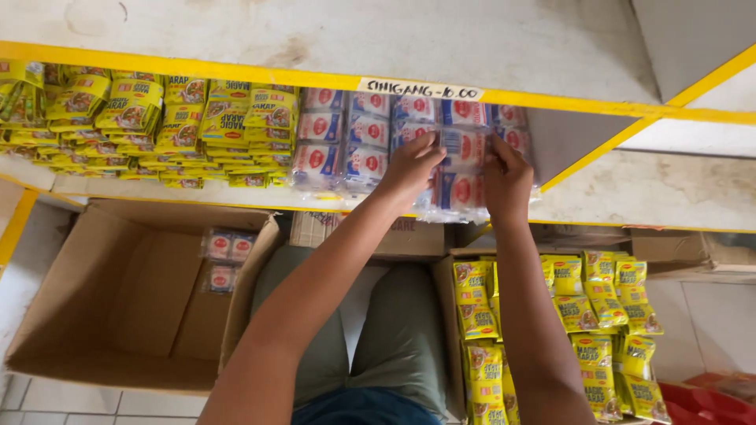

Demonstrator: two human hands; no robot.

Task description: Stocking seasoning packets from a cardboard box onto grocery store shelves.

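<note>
Clear plastic strips of red-and-white sachets sit on the shelf, and both hands hold one of them: left hand and right hand, each grip pinched shut on its edges. Left of that strip lie stacked yellow sachets. Below it, an open cardboard box holds a few packets; another box of yellow sachets stands lower right.

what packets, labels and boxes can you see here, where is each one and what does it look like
Clear strips of white sachets with red ovals: middle of the shelf, both hands on them.
Left hand, right hand: holding one strip.
Yellow sachet stacks: shelf left.
White paper label: handwritten, on the yellow shelf edge.
Brown cardboard box: floor left, few white sachets inside.
Box of yellow sachets: floor right.
</note>
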